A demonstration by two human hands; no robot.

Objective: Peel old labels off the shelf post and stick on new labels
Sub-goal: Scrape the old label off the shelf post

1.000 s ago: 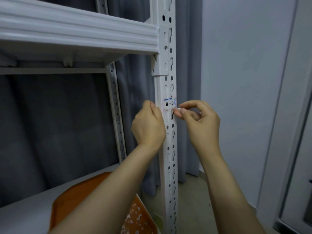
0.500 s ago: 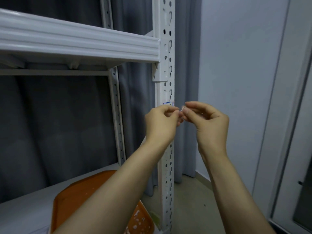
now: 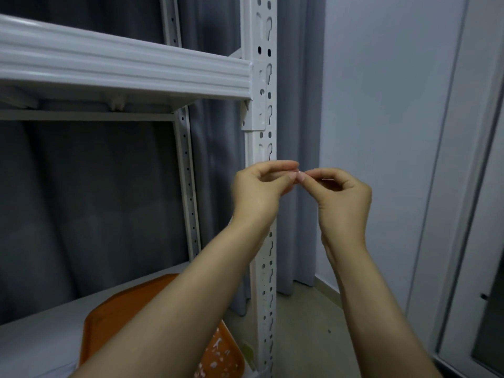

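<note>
The white perforated shelf post [image 3: 263, 126] runs top to bottom through the middle of the view. My left hand [image 3: 259, 192] and my right hand [image 3: 343, 197] meet fingertip to fingertip just right of the post, in front of it. Between their pinching fingers sits a tiny pale scrap of label [image 3: 299, 174]. The left hand hides the stretch of post where a blue-edged label was stuck, so that label is not visible.
A white shelf beam [image 3: 122, 69] joins the post at upper left. On the lower shelf lies an orange tray [image 3: 114, 315] with small pale scraps at its right end. Grey curtains hang behind; a pale wall and door frame [image 3: 447, 186] stand right.
Both hands have come off the post and drawn slightly right, fingertips together on a small scrap. The left hand now covers the blue-edged label seen a second ago.
</note>
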